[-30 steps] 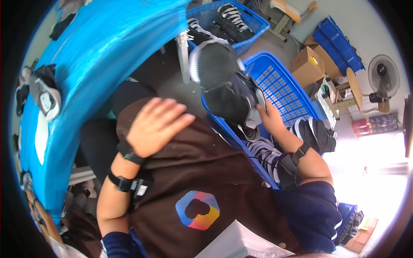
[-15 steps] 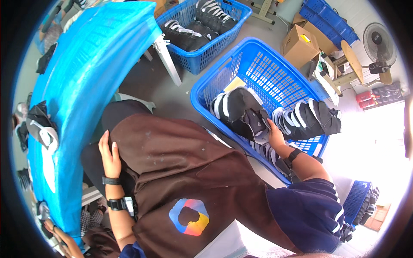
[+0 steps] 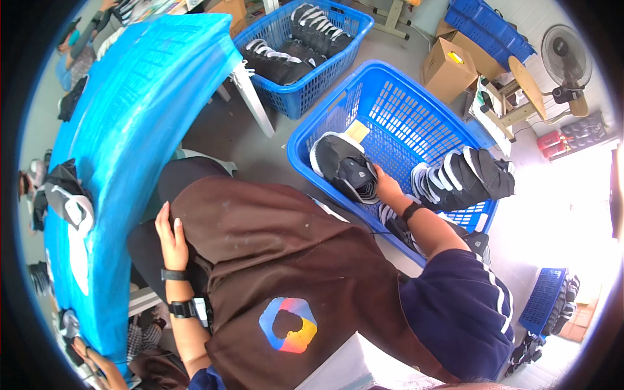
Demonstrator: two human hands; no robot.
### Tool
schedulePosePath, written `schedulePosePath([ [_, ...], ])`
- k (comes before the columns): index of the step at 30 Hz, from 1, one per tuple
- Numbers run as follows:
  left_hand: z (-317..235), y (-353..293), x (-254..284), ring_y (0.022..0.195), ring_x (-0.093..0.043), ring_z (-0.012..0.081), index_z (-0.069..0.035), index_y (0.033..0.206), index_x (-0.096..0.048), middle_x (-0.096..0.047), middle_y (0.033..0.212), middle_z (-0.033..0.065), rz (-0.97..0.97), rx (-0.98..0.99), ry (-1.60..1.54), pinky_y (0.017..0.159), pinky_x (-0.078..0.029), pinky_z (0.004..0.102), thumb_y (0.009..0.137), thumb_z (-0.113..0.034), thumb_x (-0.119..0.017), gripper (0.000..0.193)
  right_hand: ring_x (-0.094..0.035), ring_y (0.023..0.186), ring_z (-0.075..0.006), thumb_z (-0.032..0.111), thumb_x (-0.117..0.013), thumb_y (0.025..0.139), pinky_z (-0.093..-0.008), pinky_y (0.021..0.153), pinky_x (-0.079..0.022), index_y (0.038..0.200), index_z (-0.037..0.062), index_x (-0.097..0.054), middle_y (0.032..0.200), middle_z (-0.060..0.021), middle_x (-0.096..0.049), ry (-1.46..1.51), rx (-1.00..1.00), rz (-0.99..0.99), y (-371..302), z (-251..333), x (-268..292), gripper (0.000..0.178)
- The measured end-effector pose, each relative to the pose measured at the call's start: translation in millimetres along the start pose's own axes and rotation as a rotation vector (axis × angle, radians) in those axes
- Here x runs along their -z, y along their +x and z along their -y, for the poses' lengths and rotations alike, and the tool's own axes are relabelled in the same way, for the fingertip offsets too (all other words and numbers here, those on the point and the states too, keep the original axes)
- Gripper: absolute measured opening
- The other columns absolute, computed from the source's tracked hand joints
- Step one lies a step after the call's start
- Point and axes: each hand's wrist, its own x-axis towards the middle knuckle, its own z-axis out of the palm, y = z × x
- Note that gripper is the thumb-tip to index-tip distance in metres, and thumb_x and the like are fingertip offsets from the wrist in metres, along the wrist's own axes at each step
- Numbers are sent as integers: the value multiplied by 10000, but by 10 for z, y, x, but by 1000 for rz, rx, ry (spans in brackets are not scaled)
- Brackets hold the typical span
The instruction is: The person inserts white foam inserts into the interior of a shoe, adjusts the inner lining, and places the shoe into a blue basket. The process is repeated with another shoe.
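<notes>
My right hand [image 3: 388, 186] reaches into a large blue plastic basket [image 3: 302, 140], its fingers closed on the edge of black shoe uppers [image 3: 339, 160] with white trim. How many uppers it grips is hidden. Another nested stack of black-and-white uppers [image 3: 463, 177] lies at the basket's right end, and more of them show partly beneath my right forearm. My left hand [image 3: 172, 242] rests on my thigh beside the brown apron [image 3: 253, 214], fingers stretched out and holding nothing.
Left of me stands a table under a blue cover [image 3: 140, 97], with black-and-white uppers [image 3: 65, 198] near its edge. A second blue basket [image 3: 292, 97] holding uppers sits farther off. A cardboard box [image 3: 448, 68] and a fan [image 3: 565, 58] are at the far right. Another person's hand [image 3: 97, 361] shows lower left.
My right hand has moved left and slightly away from me inside the basket. The uppers it grips have shifted and tilted with it. My left hand stays on my thigh.
</notes>
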Motion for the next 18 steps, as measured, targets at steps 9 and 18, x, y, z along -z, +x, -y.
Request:
schedulePosePath([
  [9,12,-97,22,1248,-405,345,-18,1348,-410,-427,1336,195,-19,-5,-21,1062,-313,393,926,-95,-488,436,-281,1347,-394,129,-483,836,-521,1063,-283,1440,6,-170,1503,-223,-182,-3,57,-248,-183,107,-343,692],
  [18,-11,-96,27,1242,-400,356,-22,1354,-405,-416,1332,202,-18,44,-10,1056,-317,398,931,-104,-480,437,-166,1325,-548,574,-620,756,-653,1001,-254,1345,438,-416,1519,-185,-174,-369,379,-194,-229,298,-89,638],
])
